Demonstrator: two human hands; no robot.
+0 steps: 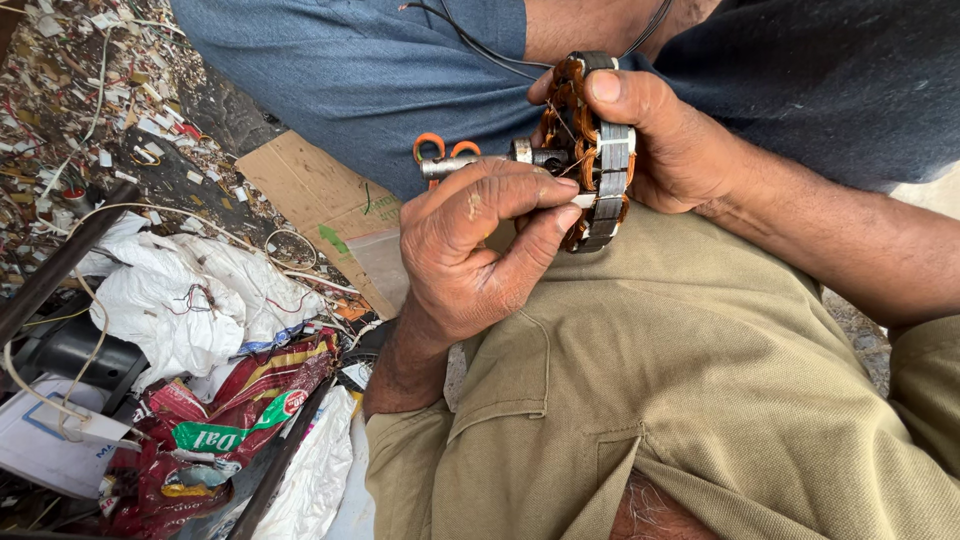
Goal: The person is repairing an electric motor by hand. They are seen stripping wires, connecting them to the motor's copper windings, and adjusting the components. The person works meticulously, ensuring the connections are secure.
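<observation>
A crumpled white plastic sheet point(190, 290) and a flat brown cardboard piece point(315, 195) lie on the littered ground at left. Above the lap, the right hand point(670, 140) clamps a round motor core point(590, 150), ribbed grey steel wound with glossy copper wire. The left hand point(470, 250) pinches a small white strip point(583, 200) against its rim.

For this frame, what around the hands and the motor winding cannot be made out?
Head view only:
- Far face of the stator: turned away and covered by the right hand.
- What the left hand pinches at the winding: too small, hidden by fingertips.
- Orange-handled scissors: blades hidden behind the left hand and shaft.
- Cardboard: partly hidden by the left hand.
</observation>
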